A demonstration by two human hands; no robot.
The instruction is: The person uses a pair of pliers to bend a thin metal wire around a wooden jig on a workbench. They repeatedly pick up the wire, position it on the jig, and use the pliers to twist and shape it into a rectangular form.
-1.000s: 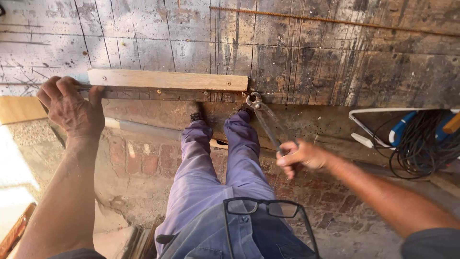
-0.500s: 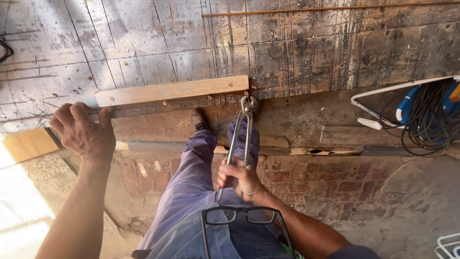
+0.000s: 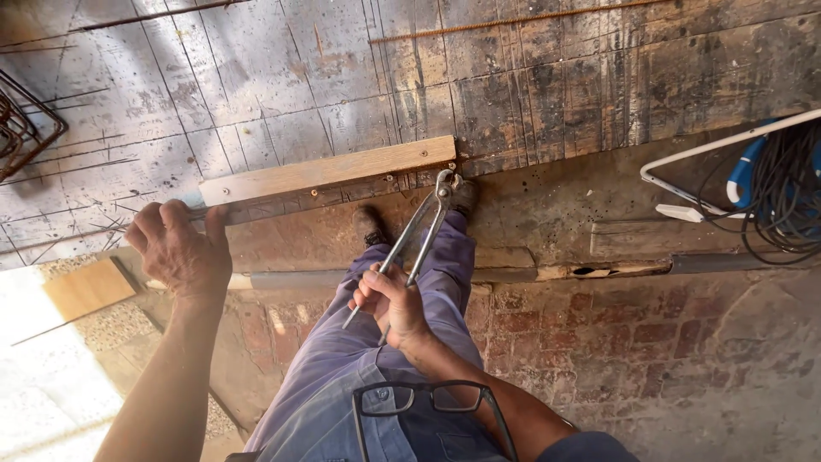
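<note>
My left hand (image 3: 178,249) grips the left end of a pale wooden plank (image 3: 329,170) lying along the edge of a dark, scored formwork board (image 3: 359,77). My right hand (image 3: 389,305) holds the handles of long metal pincers (image 3: 419,229). Their jaws sit at the plank's right end, by a nail or wire there. My legs in blue trousers and dark shoes (image 3: 369,225) hang below the board's edge.
A coil of black cable (image 3: 782,201) with a white frame and blue handle lies at the right. Rebar (image 3: 26,120) shows at the far left, and a thin rod lies across the board's top. A brick wall (image 3: 650,342) and a ledge run below.
My right hand has swung from the right side to the middle, bringing the pincers upright with the jaws at the plank's right end. My left hand stays on the plank.
</note>
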